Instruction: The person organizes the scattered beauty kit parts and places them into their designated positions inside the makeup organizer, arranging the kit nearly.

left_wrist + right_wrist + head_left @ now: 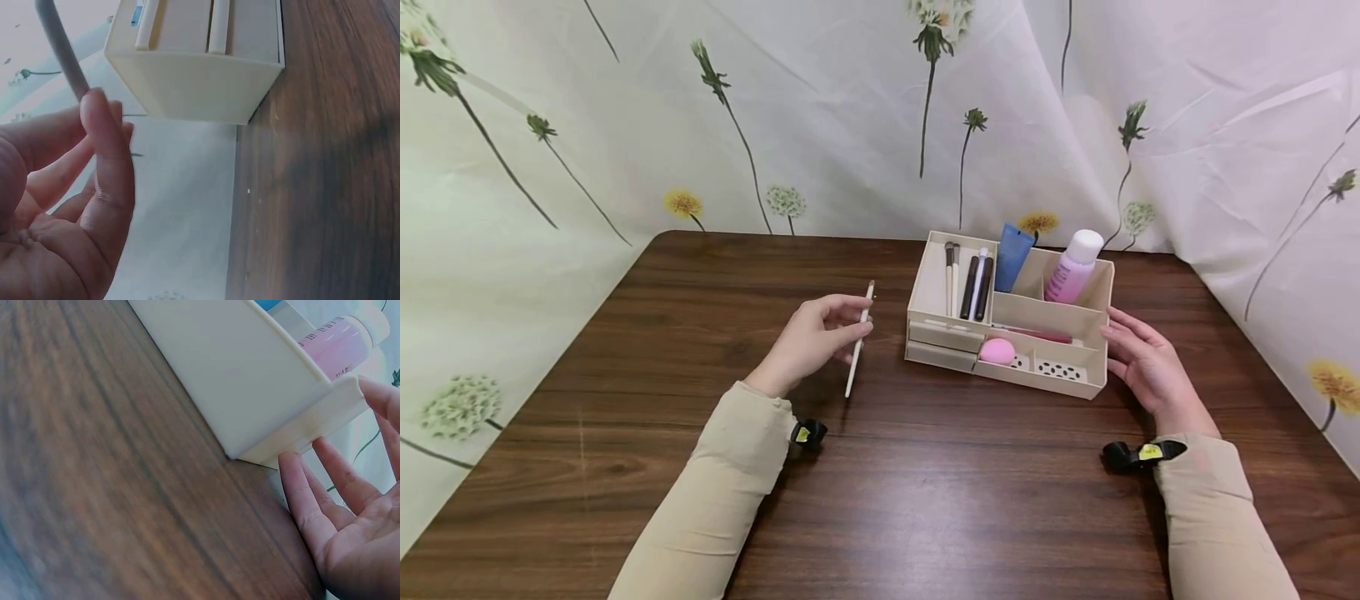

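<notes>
My left hand (808, 337) pinches a slim white makeup brush (853, 371) between thumb and fingertips. The brush slants above the tabletop, its small bristle end pointing up. In the left wrist view, part of its shaft (60, 44) rises from the pinch. A cream cosmetics organizer (1060, 319) stands to the right of that hand. At the organizer's right end, my right hand (1150, 367) touches the side wall with extended fingers. From the right wrist, the fingertips show against the organizer's end panel (300, 434).
Brushes (952, 279) and dark pens (970, 287) lie in the organizer's left tray, above two drawers (942, 357). Behind stand a blue tube (1013, 257) and a pink bottle (1070, 275) with a white cap. A pink sponge (997, 351) sits in front. Floral cloth (850, 117) borders the wooden table (880, 500).
</notes>
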`<action>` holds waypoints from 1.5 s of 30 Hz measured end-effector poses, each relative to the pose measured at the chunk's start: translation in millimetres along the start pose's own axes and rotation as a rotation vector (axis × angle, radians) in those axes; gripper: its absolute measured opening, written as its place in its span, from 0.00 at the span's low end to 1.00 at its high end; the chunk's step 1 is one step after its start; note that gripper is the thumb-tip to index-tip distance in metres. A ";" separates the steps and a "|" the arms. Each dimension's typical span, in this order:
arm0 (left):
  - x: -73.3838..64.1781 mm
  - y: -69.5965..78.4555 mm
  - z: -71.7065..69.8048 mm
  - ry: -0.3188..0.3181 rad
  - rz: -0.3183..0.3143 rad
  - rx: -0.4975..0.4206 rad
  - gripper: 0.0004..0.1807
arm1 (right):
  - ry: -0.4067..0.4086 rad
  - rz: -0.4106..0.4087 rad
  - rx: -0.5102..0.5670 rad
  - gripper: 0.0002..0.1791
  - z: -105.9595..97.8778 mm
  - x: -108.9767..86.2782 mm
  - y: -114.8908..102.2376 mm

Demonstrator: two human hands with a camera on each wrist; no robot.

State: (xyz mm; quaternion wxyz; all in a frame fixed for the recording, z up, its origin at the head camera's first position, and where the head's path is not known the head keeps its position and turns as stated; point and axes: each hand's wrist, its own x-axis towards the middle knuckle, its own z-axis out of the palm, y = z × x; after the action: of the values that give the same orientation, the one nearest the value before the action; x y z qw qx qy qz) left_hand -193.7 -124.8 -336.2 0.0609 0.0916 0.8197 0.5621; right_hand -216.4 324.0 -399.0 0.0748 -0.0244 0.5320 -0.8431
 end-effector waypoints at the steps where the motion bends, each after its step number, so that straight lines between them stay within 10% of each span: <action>1: 1.2 0.9 0.7 0.009 0.007 -0.007 0.20 | 0.001 0.001 0.000 0.19 0.1 0.1 0.6; 19: 31.0 44.5 15.5 0.073 0.101 0.004 0.16 | 0.012 -0.003 -0.023 0.18 0.9 1.0 1.7; 45: 88.9 67.7 47.1 0.010 -0.012 0.046 0.20 | 0.010 -0.007 -0.027 0.18 -1.4 0.8 0.4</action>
State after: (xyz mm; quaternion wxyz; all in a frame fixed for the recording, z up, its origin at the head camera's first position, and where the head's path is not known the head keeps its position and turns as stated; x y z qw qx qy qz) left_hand -265.4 -38.7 -289.8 0.0578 0.0852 0.8333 0.5431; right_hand -217.4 325.0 -400.0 0.0688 -0.0231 0.5434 -0.8363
